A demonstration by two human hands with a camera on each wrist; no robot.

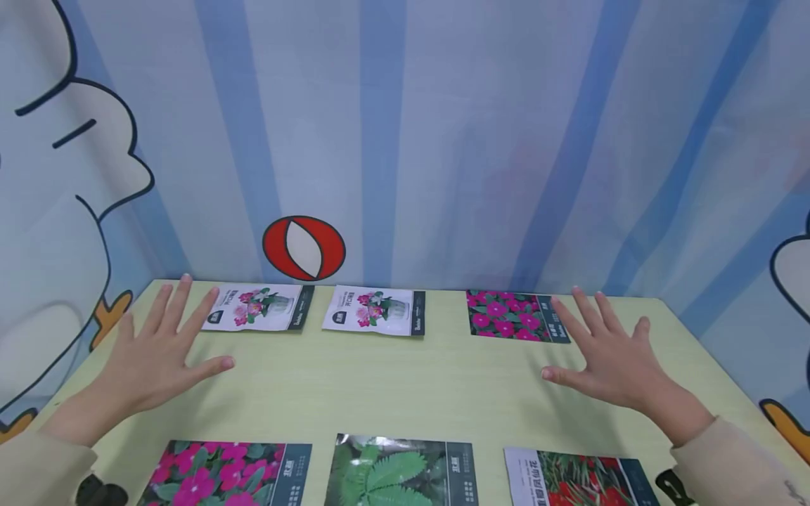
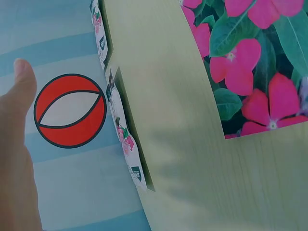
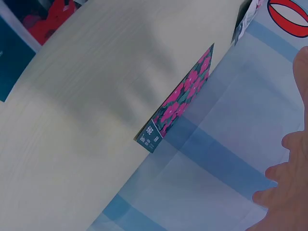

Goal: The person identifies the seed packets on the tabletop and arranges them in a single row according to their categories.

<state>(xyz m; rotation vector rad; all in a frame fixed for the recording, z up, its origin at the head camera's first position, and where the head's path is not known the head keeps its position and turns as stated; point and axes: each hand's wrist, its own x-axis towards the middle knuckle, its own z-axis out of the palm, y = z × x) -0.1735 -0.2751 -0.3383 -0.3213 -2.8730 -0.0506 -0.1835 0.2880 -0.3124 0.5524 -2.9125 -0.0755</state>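
Observation:
My left hand (image 1: 148, 362) hovers over the left side of the table, fingers spread, holding nothing. Nearest to it is a white packet with a flower bouquet (image 1: 256, 307) at the back edge. A second such bouquet packet (image 1: 375, 310) lies just right of it. On the right side, my right hand (image 1: 616, 358) is also spread above the table with nothing in it. Its fingertips overlap the view of a pink-flower packet (image 1: 506, 315). Along the front lie another pink-flower packet (image 1: 221, 474), a green-leaf packet (image 1: 392, 472) and a red-flower packet (image 1: 576, 478).
The pale wooden table (image 1: 386, 386) is backed by a blue striped curtain (image 1: 430, 140) with a printed red and white ball (image 1: 304, 247). Similar printed cloth stands at both sides. A dark strap (image 1: 673, 486) shows at my right sleeve.

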